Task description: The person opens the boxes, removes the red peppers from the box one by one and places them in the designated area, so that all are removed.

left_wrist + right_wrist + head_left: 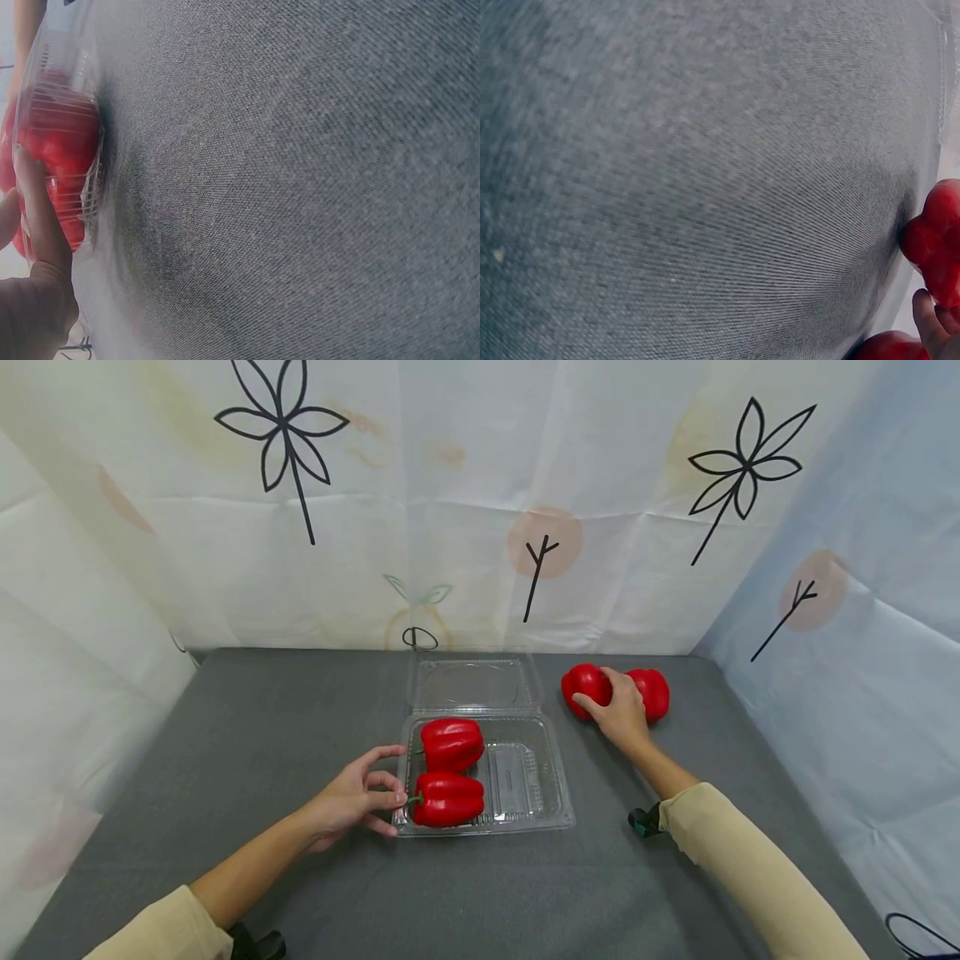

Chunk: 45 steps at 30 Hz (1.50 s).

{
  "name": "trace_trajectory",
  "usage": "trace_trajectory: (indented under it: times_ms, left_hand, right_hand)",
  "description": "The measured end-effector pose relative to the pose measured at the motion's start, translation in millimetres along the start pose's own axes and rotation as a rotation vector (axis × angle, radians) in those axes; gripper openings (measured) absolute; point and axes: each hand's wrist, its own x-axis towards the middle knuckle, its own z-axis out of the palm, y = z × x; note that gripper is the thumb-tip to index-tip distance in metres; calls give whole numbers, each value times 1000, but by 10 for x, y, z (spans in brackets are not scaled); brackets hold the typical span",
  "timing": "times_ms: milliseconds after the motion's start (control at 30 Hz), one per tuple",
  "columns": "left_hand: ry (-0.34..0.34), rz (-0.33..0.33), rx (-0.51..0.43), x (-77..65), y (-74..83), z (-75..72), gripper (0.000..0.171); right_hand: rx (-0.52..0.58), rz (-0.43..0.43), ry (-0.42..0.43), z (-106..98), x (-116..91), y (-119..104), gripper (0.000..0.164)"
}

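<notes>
In the head view, a red bell pepper (576, 683) is gripped by the right hand (624, 714), thumb on its near side and fingers over the top, a hold apparently chosen so that it can be lifted from above. Just beside it, beyond the hand, a spare pepper (652, 695) is kept on the desk (300, 710). The left rim of the clear clamshell container (516, 777) is touched by the spread, lightly bent fingers of the left hand (360, 797), seemingly so that it is steadied. The upper pepper (452, 745) and the lower pepper (448, 802) are set one behind the other in the container's left half, stems leftward, by which room is left on the right, where the ribbed floor shows. The lid (480, 685) is folded back, nearly to the desk's far edge, where a fabric backdrop (465, 577) is hung. Between the gripped pepper and the lid's right edge, only a narrow strip of grey surface is seen.
</notes>
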Motion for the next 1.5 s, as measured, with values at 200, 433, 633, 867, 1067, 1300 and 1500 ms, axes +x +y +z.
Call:
trace_trajectory:
  times_ms: [200, 433, 633, 867, 1067, 1300, 1500]
  left_hand:
    - [-8, 11, -1, -20, 8, 1, 77]
    - [-6, 9, -7, -34, 26, 16, 77]
    - [3, 13, 1, -21, 32, 9, 76]
    - [2, 6, -2, -21, 23, 9, 76]
    - [4, 0, -2, -18, 20, 15, 75]
    - [3, 8, -2, -22, 27, 16, 77]
    - [15, -4, -1, -17, 29, 24, 78]
  right_hand:
    - [-2, 4, 9, 79, -18, -19, 69]
    - [28, 5, 6, 94, -41, -70, 63]
    - [15, 23, -29, 100, -38, -90, 61]
    - [19, 64, -59, 113, -35, -93, 71]
    - [25, 79, -75, 100, -34, -99, 71]
    - [25, 54, -77, 65, -45, -108, 75]
    - [10, -4, -39, -12, -60, -165, 77]
